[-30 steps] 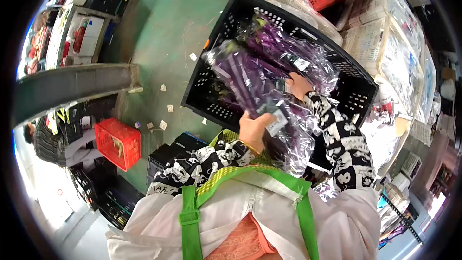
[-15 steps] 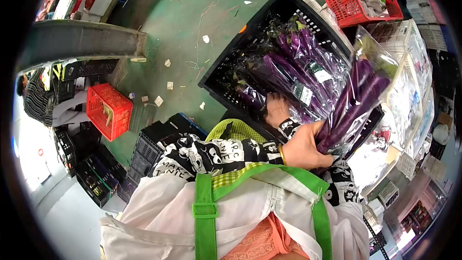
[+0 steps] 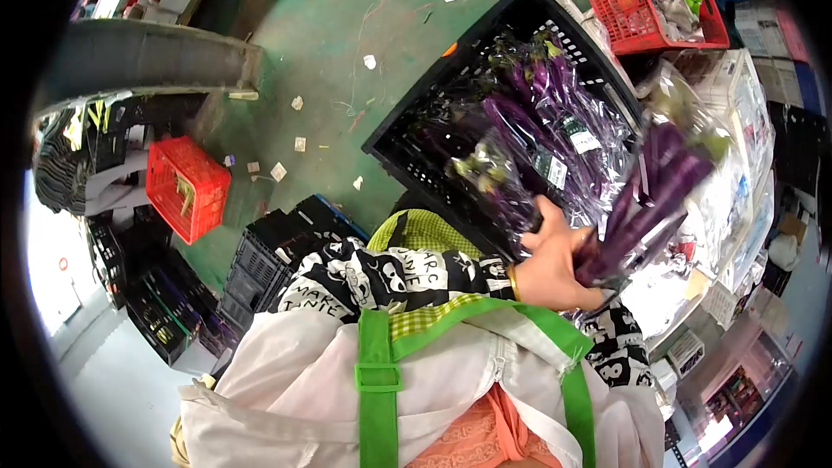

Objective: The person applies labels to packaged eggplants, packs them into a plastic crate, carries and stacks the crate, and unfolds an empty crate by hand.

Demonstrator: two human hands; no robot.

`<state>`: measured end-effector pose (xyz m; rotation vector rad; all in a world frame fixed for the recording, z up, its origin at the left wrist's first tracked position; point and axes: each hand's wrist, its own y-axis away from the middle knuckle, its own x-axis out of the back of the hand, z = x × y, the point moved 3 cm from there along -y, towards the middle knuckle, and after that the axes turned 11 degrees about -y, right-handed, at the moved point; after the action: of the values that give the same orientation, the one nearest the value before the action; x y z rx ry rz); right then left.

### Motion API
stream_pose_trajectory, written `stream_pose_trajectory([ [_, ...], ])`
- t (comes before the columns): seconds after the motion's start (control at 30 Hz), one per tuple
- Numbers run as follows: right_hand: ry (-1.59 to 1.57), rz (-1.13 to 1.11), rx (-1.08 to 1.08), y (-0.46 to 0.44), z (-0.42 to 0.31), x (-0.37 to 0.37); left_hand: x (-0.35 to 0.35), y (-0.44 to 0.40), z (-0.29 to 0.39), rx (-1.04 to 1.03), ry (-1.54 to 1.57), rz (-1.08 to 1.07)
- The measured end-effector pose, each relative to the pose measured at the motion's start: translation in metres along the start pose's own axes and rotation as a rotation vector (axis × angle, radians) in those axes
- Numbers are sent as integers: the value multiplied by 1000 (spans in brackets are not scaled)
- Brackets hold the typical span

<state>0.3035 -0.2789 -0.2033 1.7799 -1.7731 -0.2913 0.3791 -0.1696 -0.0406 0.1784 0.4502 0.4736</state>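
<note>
My left hand (image 3: 556, 276), with a yellow bracelet at the wrist, grips the lower end of a clear bag of long purple eggplants (image 3: 648, 199). This bag is tilted over the right side of a black crate (image 3: 407, 95), blurred by motion. Just beyond, my right hand (image 3: 545, 218) reaches crosswise from beneath the left one and is mostly hidden. Its fingers close on the near end of another eggplant bag (image 3: 492, 178), at the crate's near side. More bagged eggplants (image 3: 533, 126) with white labels lie side by side inside the crate.
A red crate (image 3: 620, 4) holding crumpled material stands at the back right, by plastic-covered white crates (image 3: 732, 156). At left are a grey beam (image 3: 147, 61), another red crate (image 3: 178, 195), black crates (image 3: 260, 269) and a seated person (image 3: 65, 169). Scraps litter the green floor (image 3: 334, 26).
The bag in my left hand has swung slightly right and down. My right hand has drawn back toward the left one, and the smaller eggplant bag has shifted right with it.
</note>
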Motion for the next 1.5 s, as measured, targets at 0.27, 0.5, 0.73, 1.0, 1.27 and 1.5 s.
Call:
stream_pose_trajectory([
  [0.27, -300, 41, 76, -55, -9, -20, 50, 1, -67, 458, 630, 581],
  [0.5, -927, -339, -205, 7, -27, 23, 102, 12, -185, 378, 343, 583],
  [0.73, 140, -209, -40, -28, -36, 15, 106, 21, -161, 670, 439, 319],
  [1.0, 464, 746, 60, -14, -17, -62, 35, -27, -15, -579, -1337, -405],
  [1.27, -135, 1295, -133, 137, -47, -83, 78, -59, -119, -848, -2018, -1119],
  [1.5, -352, 1723, -347, 282, -57, -183, 85, -64, -135, -946, -2105, -1111],
])
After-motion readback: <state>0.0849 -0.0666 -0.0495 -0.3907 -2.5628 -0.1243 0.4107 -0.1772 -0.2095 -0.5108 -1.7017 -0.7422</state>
